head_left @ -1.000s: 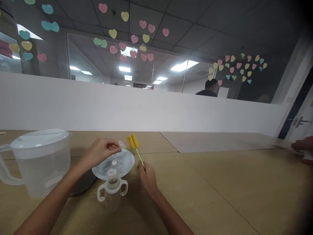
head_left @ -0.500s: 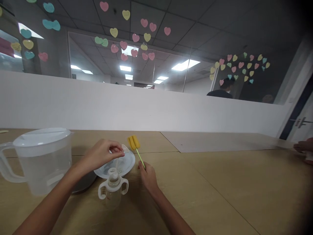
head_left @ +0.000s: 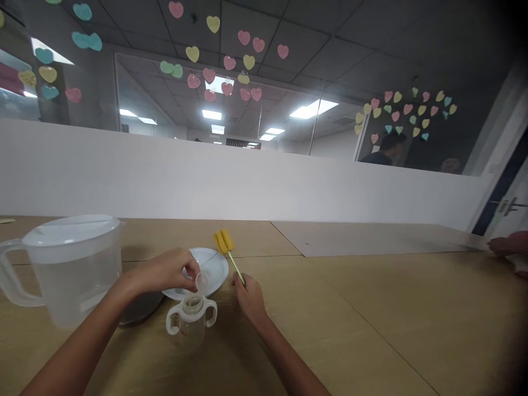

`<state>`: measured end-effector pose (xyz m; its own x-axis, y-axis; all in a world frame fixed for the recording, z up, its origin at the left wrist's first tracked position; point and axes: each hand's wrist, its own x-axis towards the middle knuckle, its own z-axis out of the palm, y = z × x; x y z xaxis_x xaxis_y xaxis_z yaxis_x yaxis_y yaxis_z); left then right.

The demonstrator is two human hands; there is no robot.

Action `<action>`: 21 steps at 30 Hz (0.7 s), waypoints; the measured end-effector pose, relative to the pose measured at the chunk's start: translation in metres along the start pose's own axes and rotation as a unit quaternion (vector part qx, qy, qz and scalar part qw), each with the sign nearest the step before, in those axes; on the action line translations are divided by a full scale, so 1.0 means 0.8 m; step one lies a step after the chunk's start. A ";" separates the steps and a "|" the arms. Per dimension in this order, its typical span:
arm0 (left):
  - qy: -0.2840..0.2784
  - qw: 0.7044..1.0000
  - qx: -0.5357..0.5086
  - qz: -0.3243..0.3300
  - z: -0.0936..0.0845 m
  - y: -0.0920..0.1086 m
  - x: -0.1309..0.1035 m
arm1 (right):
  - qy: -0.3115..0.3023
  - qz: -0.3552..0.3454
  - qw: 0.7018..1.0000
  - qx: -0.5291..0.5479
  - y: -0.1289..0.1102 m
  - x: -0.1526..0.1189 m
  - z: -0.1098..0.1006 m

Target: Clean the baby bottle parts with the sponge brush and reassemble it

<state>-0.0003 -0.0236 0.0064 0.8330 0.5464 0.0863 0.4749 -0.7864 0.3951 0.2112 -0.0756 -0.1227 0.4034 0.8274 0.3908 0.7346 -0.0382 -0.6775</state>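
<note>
My left hand pinches a small clear, ring-like piece just above the mouth of a clear bottle with two white handles. The bottle stands upright on the table, its mouth uncovered. Behind it, partly hidden by my left hand, lies a white plate. In my right hand, to the right of the bottle, is the green stick of a brush with a yellow sponge head; the head points up and to the left, over the plate's right edge.
A large lidded pitcher holding water stands at the left. Beside it a dark round object lies partly under my left forearm. Another person's hand shows at the far right edge. A white wall rises behind the table.
My left hand has moved down and slightly left, toward the bottle. The pale top piece that stood on the bottle is off its mouth. My right hand and the brush have hardly moved.
</note>
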 end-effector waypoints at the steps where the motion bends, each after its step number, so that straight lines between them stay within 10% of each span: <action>1: -0.014 1.000 0.005 -0.004 0.002 -0.002 0.001 | 0.000 0.000 1.000 -0.002 0.000 0.000 0.001; 9: -0.062 0.997 0.019 -0.033 0.006 -0.007 0.003 | -0.010 0.000 1.000 -0.012 -0.001 -0.001 0.000; 21: 0.071 0.991 0.102 -0.043 0.037 -0.046 0.040 | -0.012 -0.003 1.000 -0.013 0.001 -0.001 0.002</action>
<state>0.0171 0.0140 -0.0324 0.7462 0.6370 0.1935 0.6013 -0.7697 0.2145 0.2105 -0.0751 -0.1246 0.3853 0.8409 0.3800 0.7512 -0.0466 -0.6584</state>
